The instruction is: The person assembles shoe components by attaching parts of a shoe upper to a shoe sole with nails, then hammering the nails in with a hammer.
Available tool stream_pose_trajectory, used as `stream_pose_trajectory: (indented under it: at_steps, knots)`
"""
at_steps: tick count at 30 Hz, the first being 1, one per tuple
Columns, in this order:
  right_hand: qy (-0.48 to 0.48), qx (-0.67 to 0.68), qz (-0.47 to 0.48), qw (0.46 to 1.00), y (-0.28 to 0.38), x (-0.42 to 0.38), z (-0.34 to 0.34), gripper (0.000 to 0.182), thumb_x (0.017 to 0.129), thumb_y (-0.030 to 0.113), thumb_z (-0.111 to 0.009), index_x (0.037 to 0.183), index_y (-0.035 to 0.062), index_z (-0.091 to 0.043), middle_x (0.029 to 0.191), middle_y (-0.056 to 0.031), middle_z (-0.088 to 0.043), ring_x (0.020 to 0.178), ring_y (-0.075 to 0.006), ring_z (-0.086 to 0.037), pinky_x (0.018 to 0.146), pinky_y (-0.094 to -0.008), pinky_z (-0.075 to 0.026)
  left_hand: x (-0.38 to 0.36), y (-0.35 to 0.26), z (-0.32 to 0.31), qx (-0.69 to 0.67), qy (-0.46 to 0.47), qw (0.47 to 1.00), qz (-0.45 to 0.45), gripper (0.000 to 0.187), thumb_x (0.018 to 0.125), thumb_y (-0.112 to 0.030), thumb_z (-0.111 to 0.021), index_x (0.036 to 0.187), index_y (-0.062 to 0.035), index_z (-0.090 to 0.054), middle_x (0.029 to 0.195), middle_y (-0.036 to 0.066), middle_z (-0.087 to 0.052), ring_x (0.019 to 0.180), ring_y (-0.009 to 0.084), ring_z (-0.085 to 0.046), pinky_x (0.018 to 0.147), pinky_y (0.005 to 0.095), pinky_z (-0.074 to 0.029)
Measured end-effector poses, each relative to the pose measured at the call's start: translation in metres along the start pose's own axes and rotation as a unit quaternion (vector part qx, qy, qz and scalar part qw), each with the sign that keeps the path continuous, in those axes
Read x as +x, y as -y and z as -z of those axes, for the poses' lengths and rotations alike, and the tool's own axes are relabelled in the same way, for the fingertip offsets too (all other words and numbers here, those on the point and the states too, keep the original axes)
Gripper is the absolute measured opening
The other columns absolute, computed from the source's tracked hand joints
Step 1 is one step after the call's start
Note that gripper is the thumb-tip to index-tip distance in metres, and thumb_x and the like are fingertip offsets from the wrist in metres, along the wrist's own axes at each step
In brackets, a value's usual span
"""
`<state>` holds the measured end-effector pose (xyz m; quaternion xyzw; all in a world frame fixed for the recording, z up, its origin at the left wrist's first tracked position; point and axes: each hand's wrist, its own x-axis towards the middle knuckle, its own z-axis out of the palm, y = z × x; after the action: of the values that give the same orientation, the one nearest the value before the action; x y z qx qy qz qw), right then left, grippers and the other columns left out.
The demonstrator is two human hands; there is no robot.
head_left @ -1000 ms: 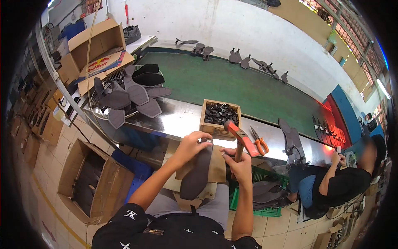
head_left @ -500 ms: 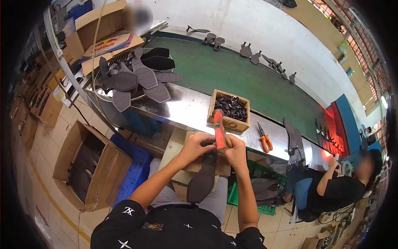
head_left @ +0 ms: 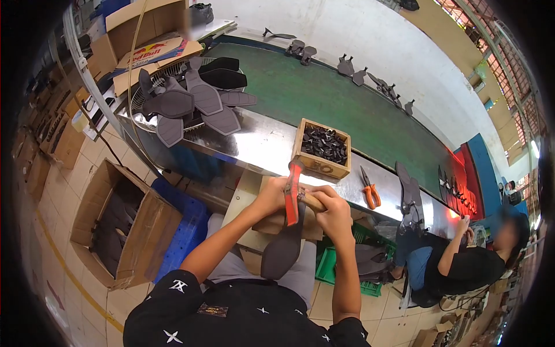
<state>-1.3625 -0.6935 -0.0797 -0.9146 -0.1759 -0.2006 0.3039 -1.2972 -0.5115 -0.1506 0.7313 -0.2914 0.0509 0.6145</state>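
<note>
My right hand (head_left: 336, 215) is closed around the wooden handle of a red-headed hammer (head_left: 292, 196). The hammer's head lies over the fingers of my left hand (head_left: 270, 198) and hides part of them. My left hand is closed at the far, narrow end of a dark grey shoe sole (head_left: 281, 254); the fingertips and anything small between them cannot be made out. The wide end of the sole points toward my body. Under it is a pale work block (head_left: 245, 202) between my knees.
A wooden box (head_left: 306, 164) of small black pieces and orange-handled pliers (head_left: 371, 194) sit on the metal ledge. Grey soles fill a wire basket (head_left: 139, 110) at left. Beyond runs a green conveyor belt (head_left: 260, 75). A cardboard box (head_left: 144, 246) stands left; a co-worker (head_left: 471, 254) sits right.
The hammer has swung left and its head is now over my left hand, with more of its handle showing. My right hand has shifted slightly right and down. The sole stays in place.
</note>
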Motion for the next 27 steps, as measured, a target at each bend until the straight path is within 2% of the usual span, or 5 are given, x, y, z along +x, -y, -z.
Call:
stream_pose_trajectory:
  at_steps: [10,14,18,24,27]
  knots:
    - [-0.052,0.291,-0.265,0.918,0.060,-0.044,0.050,0.045,0.100,0.017,-0.058,0.141,0.0014,-0.049,0.074,-0.0061,-0.061,0.061,-0.0085,-0.051,0.058,-0.0238,-0.045,0.000,-0.006,0.000,-0.057,0.028,0.994,0.086,0.028,0.074,-0.013,-0.082,0.102,-0.0064,-0.078,0.091,0.006,-0.073,0.075,0.0114,-0.059,0.066,0.0260,-0.047]
    - [-0.026,0.171,-0.217,0.961,0.071,-0.051,0.052,0.048,0.100,0.014,-0.056,0.144,-0.0002,-0.043,0.077,-0.0151,-0.064,0.063,-0.0166,-0.063,0.060,-0.0294,-0.049,-0.001,-0.008,-0.001,-0.071,0.022,0.992,0.097,0.029,0.075,-0.012,-0.081,0.103,-0.0065,-0.078,0.094,0.006,-0.072,0.076,0.0108,-0.059,0.066,0.0257,-0.047]
    - [0.053,0.130,-0.195,0.971,0.061,-0.047,0.043,0.048,0.100,0.011,-0.055,0.144,-0.0008,-0.041,0.093,-0.0315,-0.065,0.081,-0.0472,-0.066,0.070,-0.0416,-0.052,0.001,-0.015,0.000,-0.068,0.031,0.993,0.090,0.029,0.076,-0.012,-0.081,0.104,-0.0059,-0.078,0.095,0.006,-0.072,0.078,0.0100,-0.060,0.068,0.0247,-0.047]
    - [0.047,0.114,-0.181,0.976,0.058,-0.052,0.037,0.045,0.101,0.012,-0.053,0.143,-0.0017,-0.043,0.097,-0.0318,-0.065,0.089,-0.0478,-0.066,0.073,-0.0438,-0.052,-0.002,-0.009,-0.002,-0.060,0.021,0.995,0.072,0.037,0.076,-0.013,-0.082,0.111,-0.0062,-0.074,0.097,0.007,-0.072,0.080,0.0127,-0.063,0.071,0.0253,-0.050]
    - [-0.065,0.064,-0.100,0.991,0.084,-0.051,0.068,0.041,0.103,0.014,-0.049,0.141,-0.0026,-0.044,0.082,-0.0166,-0.060,0.066,-0.0242,-0.053,0.060,-0.0339,-0.046,-0.005,0.003,-0.001,0.021,0.032,0.999,0.013,0.067,0.076,-0.016,-0.082,0.136,-0.0059,-0.055,0.106,0.010,-0.073,0.091,0.0188,-0.064,0.082,0.0299,-0.049]
